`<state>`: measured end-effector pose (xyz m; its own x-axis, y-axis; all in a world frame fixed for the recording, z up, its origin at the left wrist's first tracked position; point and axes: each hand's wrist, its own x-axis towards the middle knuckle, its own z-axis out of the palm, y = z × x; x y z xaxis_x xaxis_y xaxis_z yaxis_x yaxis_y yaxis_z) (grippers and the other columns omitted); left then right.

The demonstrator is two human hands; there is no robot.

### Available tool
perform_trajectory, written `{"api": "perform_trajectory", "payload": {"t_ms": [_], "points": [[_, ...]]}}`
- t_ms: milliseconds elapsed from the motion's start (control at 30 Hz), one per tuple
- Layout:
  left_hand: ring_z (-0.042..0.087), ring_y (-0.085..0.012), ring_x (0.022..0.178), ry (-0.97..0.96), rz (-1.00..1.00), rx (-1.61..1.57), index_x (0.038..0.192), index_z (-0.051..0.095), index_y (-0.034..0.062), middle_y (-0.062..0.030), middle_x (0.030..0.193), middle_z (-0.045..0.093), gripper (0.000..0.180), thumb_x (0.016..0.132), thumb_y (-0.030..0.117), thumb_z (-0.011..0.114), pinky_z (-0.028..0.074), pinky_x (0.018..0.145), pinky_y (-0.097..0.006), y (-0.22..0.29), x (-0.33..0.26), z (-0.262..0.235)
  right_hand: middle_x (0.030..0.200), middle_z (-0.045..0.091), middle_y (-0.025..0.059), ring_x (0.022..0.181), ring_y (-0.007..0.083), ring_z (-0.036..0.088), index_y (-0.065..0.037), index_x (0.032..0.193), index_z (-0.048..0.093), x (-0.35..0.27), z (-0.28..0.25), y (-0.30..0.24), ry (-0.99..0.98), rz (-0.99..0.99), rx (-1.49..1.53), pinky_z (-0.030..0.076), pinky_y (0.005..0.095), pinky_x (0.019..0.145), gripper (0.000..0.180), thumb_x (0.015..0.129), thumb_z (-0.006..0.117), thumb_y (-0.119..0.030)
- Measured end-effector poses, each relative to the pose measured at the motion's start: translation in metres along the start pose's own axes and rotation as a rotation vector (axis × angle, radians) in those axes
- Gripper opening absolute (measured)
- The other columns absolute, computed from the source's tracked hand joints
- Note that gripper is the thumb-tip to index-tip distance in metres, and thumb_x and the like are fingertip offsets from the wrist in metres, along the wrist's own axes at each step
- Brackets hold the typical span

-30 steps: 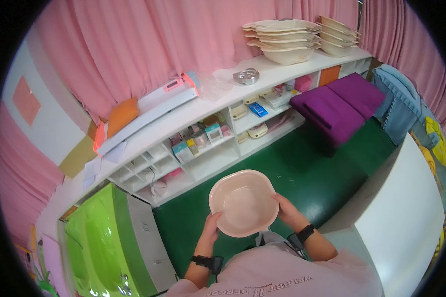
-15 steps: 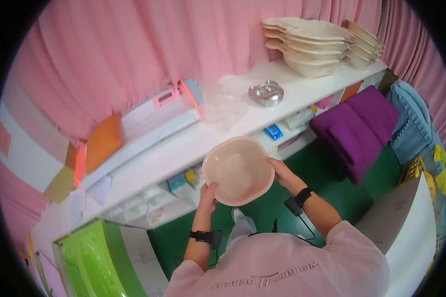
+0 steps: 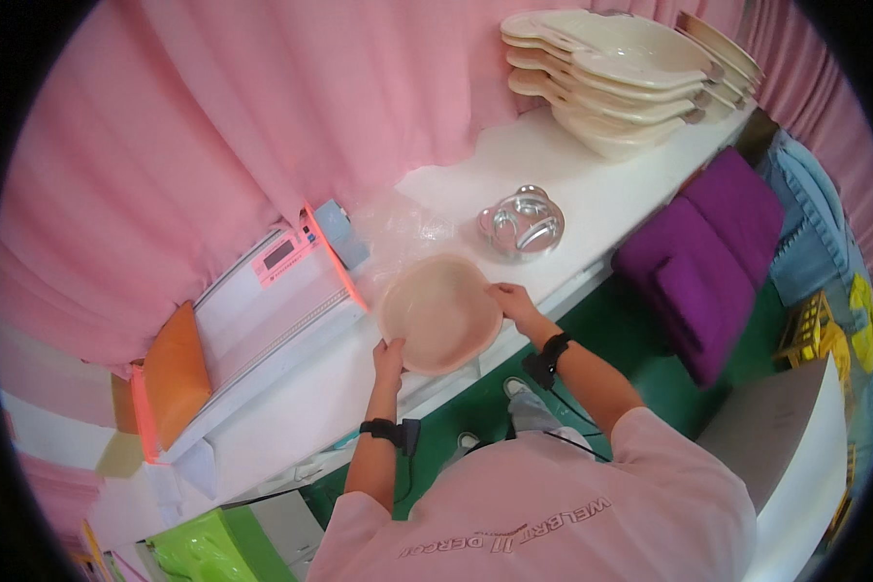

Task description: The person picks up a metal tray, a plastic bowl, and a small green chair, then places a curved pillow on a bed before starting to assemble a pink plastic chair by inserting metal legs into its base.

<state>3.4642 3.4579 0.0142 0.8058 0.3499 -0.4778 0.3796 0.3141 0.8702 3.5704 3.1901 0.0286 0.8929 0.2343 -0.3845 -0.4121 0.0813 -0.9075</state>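
A pale pink basin (image 3: 438, 315), empty and rounded at its corners, is held between my two hands over the front edge of the white counter (image 3: 310, 403). My left hand (image 3: 389, 361) pinches its near left rim. On the right rim, my right hand (image 3: 512, 303) grips with the thumb over the edge. Just beyond the basin lies a crumpled sheet of clear plastic (image 3: 398, 228). A shiny metal divided plate shaped like an animal head (image 3: 522, 223) rests on the counter to the right of it.
Several cream basins (image 3: 611, 87) are stacked at the back right. A white measuring board with a pink display panel (image 3: 281, 257) and an orange cushion (image 3: 177, 378) occupy the left side. At the right stands a purple padded seat (image 3: 703, 262); pink curtains (image 3: 291, 97) hang behind the counter.
Both hands have carried the basin forward and slightly left, from above the floor to above the counter edge. My body has moved closer to the counter.
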Motion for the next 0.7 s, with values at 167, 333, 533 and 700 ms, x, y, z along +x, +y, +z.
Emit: {"api": "perform_trajectory", "payload": {"t_ms": [167, 333, 533, 700], "points": [[0.06, -0.0162, 0.072, 0.274, 0.32, 0.241, 0.101, 0.062, -0.0043, -0.0081, 0.084, 0.064, 0.029, 0.081, 0.016, 0.056, 0.047, 0.06, -0.027, -0.028, 0.042, 0.001, 0.08, 0.063, 0.0013, 0.068, 0.0082, 0.055, 0.002, 0.1, 0.065, 0.065, -0.002, 0.02, -0.056, -0.082, -0.009, 0.045, 0.0226, 0.059, 0.034, 0.086, 0.065, -0.029], [0.059, -0.0148, 0.078, 0.384, 0.189, 0.158, 0.103, 0.062, -0.0028, -0.0079, 0.089, 0.064, 0.032, 0.084, 0.023, 0.058, 0.047, 0.064, -0.027, -0.006, 0.023, 0.022, 0.09, 0.064, 0.0054, 0.08, 0.0113, 0.058, 0.005, 0.106, 0.062, 0.075, -0.004, 0.006, -0.143, -0.021, -0.004, 0.047, 0.0245, 0.072, 0.04, 0.087, 0.065, -0.03], [0.061, -0.0198, 0.086, 0.511, 0.08, -0.29, 0.12, 0.052, 0.0055, -0.009, 0.117, 0.058, 0.044, 0.09, 0.038, 0.051, 0.053, 0.064, -0.033, -0.013, -0.034, 0.007, 0.077, 0.054, 0.0015, 0.068, 0.0097, 0.051, -0.004, 0.093, 0.057, 0.053, -0.017, 0.007, -0.109, 0.063, 0.031, 0.045, 0.0244, 0.062, 0.019, 0.089, 0.059, -0.023], [0.063, -0.0203, 0.078, 0.74, 0.182, -0.493, 0.114, 0.054, 0.0029, -0.0093, 0.103, 0.064, 0.038, 0.091, 0.033, 0.052, 0.052, 0.061, -0.032, -0.043, -0.146, -0.039, 0.058, 0.037, -0.0077, 0.043, 0.0037, 0.03, -0.015, 0.082, 0.051, 0.047, -0.032, -0.021, 0.012, -0.09, -0.017, 0.021, 0.0213, 0.036, 0.01, 0.091, 0.054, -0.018]]}}
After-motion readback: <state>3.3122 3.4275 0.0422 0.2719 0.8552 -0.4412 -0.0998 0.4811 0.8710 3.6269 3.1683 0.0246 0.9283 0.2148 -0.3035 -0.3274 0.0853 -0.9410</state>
